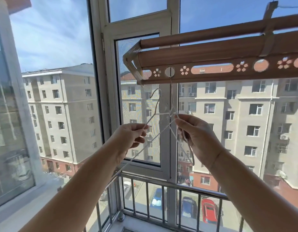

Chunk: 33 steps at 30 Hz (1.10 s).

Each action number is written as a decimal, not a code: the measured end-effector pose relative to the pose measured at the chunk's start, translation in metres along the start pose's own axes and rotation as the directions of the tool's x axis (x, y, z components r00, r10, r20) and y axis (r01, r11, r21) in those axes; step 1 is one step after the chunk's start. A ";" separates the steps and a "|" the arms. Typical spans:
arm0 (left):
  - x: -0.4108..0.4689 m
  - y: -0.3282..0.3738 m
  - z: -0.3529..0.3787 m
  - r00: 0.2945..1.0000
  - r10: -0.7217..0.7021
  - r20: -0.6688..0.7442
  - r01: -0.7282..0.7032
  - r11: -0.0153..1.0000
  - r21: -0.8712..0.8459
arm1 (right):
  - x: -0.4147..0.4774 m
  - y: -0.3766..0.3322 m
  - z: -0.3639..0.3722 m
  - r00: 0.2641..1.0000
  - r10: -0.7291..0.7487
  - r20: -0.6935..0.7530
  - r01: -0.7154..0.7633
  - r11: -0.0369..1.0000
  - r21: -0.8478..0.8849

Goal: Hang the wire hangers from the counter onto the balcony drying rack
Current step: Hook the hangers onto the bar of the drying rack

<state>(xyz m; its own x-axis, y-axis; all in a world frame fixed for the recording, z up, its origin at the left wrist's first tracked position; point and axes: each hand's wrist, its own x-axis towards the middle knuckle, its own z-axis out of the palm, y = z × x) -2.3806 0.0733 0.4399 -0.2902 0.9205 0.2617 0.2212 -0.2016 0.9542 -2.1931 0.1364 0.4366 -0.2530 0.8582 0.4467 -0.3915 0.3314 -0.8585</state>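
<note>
Hook of first hanger [172, 96] sits through round hole [169, 72] in drying rack [212, 52]. Its neck runs near vertical, body below. Your right hand [195, 136] pinches its shoulder wire; ease grip only once hook bears weight. Your left hand [129, 136] pinches second hanger [158, 104], which is unhung. Its hook points up, opening leftward, and its long axis seems to slant down-left. Square it, then lift to next hole.

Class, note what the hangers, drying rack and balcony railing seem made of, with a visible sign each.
Hangers: thin bent wire, white, probably coated metal. Drying rack: likely coated metal, brown satin sheen, crisp punched flowers. Railing: probably stainless steel, shiny reflective tubes.
</note>
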 end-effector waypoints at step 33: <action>-0.007 -0.061 -0.098 0.744 0.307 -0.593 0.125 0.809 0.575 | -0.019 -0.028 -0.022 1.000 0.019 0.023 -0.011 0.957 -0.291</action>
<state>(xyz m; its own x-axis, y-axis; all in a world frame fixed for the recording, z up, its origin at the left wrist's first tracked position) -2.4831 0.0466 0.3939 -0.7002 0.4248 0.5738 0.6781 0.1443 0.7207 -2.1581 0.1195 0.4468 -0.2805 0.8551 0.4360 -0.1144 0.4212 -0.8997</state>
